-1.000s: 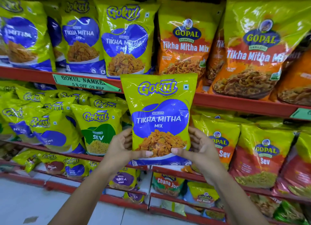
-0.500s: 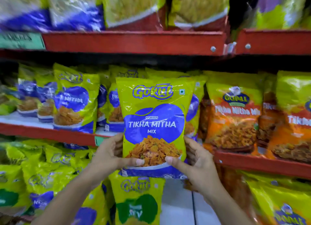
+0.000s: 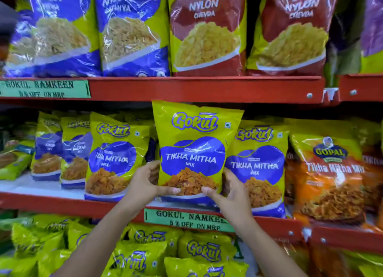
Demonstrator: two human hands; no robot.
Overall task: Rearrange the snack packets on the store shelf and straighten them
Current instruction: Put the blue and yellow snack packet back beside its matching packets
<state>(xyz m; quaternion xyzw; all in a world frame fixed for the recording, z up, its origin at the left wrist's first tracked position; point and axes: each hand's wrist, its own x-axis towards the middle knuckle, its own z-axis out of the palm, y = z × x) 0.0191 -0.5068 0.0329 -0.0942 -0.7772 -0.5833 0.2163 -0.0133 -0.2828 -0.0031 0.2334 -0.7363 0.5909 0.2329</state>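
A yellow-green Gokul Tikha Mitha Mix packet (image 3: 193, 144) stands upright in the middle shelf row. My left hand (image 3: 146, 181) grips its lower left edge and my right hand (image 3: 230, 190) grips its lower right edge, both thumbs pressed on the front. Its bottom sits about at the red middle shelf (image 3: 62, 204). Matching Gokul packets stand on either side, one to the left (image 3: 115, 158) and one to the right (image 3: 260, 168), partly behind the held packet.
Orange Gopal Tikha Mitha Mix packets (image 3: 329, 177) fill the shelf's right end. The top shelf (image 3: 196, 88) carries big Nylon packets (image 3: 207, 31). Loose Gokul packets (image 3: 145, 254) lie heaped on the lower shelf. A green price label (image 3: 186, 219) hangs on the shelf edge.
The view has risen and moved closer to the shelves. Both hands have carried the packet up and forward into the middle shelf row, between the matching Gokul packets.
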